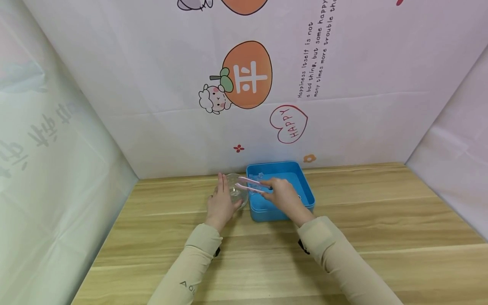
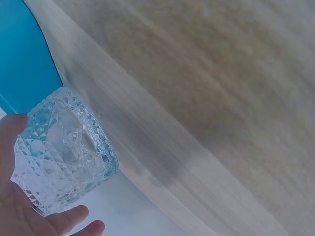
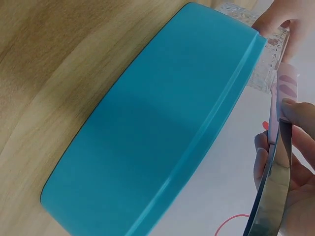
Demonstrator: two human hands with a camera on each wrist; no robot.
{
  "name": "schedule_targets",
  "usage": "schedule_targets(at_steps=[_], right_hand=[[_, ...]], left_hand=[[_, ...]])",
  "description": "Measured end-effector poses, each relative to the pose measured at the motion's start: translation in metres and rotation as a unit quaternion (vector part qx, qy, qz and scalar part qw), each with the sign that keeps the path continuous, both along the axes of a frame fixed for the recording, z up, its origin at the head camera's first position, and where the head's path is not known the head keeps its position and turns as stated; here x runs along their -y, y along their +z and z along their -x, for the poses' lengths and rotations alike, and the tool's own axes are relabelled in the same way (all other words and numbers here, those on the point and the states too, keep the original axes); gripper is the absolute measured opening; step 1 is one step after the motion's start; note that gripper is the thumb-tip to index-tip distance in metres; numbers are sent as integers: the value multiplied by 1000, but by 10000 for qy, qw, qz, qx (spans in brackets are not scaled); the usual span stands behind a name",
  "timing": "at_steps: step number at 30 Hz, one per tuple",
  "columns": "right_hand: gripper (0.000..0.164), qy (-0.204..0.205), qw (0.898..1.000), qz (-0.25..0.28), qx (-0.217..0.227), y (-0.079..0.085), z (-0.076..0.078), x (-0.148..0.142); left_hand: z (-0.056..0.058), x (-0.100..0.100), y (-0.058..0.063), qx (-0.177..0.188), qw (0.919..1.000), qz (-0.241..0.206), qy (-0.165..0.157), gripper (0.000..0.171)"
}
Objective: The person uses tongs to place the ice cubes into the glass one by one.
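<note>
My left hand (image 1: 221, 205) holds a clear, diamond-patterned glass bowl (image 2: 64, 152), thumb on one side and fingers on the other. The bowl stands on the table against the left side of a blue box (image 1: 282, 215). Over the box, my right hand (image 1: 286, 197) grips a pair of tongs (image 1: 249, 188) with pink ends and a metal body. Its thumb presses one arm, fingers on the other. The tong ends are spread and reach left over the bowl's rim. Small clear pieces (image 1: 261, 175) lie in the box's left part; my right hand hides some of the inside.
A wooden table (image 1: 362, 220) lies beneath everything. Behind the box rises a white printed sheet (image 1: 190, 140), close to its back wall. More white sheeting (image 1: 61, 203) hangs along the left side, and another stands at the right.
</note>
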State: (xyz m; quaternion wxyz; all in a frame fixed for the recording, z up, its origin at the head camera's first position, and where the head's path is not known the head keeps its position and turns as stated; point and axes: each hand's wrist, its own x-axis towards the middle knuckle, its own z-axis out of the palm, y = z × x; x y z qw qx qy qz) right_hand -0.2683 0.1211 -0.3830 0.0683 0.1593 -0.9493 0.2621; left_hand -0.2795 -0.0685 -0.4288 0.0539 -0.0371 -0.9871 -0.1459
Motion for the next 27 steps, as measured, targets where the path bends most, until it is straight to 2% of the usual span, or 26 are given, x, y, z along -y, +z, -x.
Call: schedule_targets(at_steps=[8, 17, 22, 27], right_hand=[[40, -94, 9997, 23, -217, -1, -1, -2], [42, -544, 9976, 223, -364, -8, 4, -18], [39, -756, 9971, -64, -71, -13, 7, -25], [35, -916, 9940, -435, 403, -17, 8, -29]], left_hand=[[0, -3, -1, -154, 9999, -23, 70, 99], [-2, -3, -1, -311, 9993, 176, 55, 97], [-2, -2, -2, -344, 9990, 284, 53, 97], [-1, -4, -1, -324, 9991, 268, 39, 98]])
